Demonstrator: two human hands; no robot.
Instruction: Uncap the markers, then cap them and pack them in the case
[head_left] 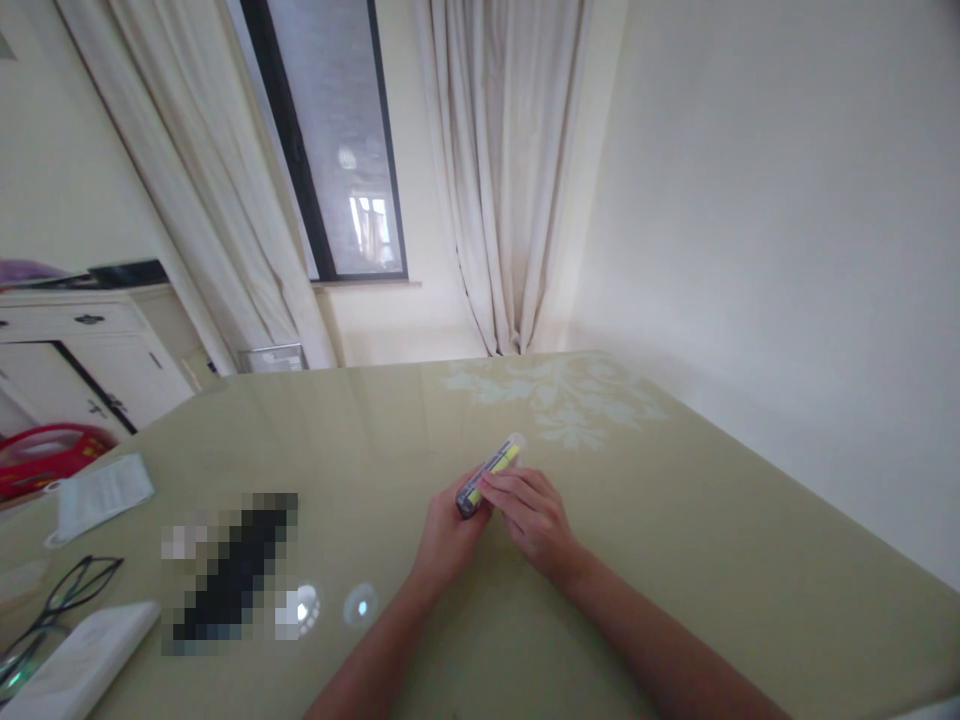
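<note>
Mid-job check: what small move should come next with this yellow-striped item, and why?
I'd probably have the right hand press gently along the yellow-striped item to feel whether anything gives. The left hand is wrapped around its lower end, which should steady it, and the right hand's fingers already reach its face. I can't tell whether it has a loose part.

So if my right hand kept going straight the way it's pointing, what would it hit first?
Most likely the yellow-marked pack in your left hand; your right hand seems to be touching it, though depth is hard to judge.
</note>
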